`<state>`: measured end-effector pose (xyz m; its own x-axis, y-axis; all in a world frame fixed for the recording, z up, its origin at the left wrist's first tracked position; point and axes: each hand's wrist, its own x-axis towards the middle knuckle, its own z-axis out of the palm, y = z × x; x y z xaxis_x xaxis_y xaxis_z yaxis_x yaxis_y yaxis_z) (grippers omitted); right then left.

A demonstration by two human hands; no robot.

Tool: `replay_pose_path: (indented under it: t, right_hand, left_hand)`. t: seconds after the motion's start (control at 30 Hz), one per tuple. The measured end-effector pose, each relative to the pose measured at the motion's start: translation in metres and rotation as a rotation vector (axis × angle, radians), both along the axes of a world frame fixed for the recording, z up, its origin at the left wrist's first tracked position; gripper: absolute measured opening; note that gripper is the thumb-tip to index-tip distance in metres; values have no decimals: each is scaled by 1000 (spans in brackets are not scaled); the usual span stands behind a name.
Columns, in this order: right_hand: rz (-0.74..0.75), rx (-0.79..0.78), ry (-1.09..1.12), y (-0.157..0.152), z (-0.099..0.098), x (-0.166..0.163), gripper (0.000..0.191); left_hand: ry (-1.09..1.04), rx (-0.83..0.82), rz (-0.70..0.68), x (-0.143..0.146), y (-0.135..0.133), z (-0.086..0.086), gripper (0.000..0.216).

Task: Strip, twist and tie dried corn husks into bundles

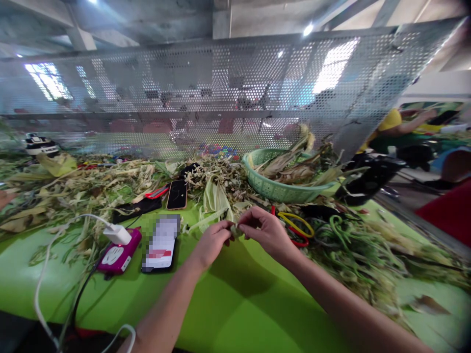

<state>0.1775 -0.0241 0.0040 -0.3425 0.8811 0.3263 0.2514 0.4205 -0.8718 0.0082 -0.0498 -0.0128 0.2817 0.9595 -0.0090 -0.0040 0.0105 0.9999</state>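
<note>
Husk (234, 229), a small pale strip, sits pinched between my left hand (212, 241) and right hand (265, 230) above the green table (235, 304). I judge I'm mid-tearing it; next calls for a steady pull apart. Leaf litter (217, 191) lies beyond.

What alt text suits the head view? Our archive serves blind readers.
Two bare hands, left hand and right hand, pinch a small husk piece between them above a green table. Dry leaves, a green basket, two phones and a charger lie around.
</note>
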Motion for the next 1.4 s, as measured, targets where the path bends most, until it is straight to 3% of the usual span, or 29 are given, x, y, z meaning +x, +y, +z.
replay_pose_path:
  t: [0.2, 0.6, 1.0, 1.23, 1.4]
  right_hand:
    - [-91, 146, -180, -1, 2, 2, 6]
    - [-87, 115, -193, -2, 5, 1, 7]
    - [-57, -123, 59, 2, 0, 1, 3]
    - [-92, -39, -124, 0, -2, 0, 10]
    - [-66, 113, -210, -4, 4, 0, 13]
  left_hand:
    - [41, 44, -8, 1, 1, 0, 23]
    - [59, 61, 62, 1, 3, -4, 21]
    - [-23, 64, 94, 1, 3, -10, 27]
    - [16, 113, 100, 0, 5, -10, 26]
    - [-15, 87, 121, 1, 4, -7, 24]
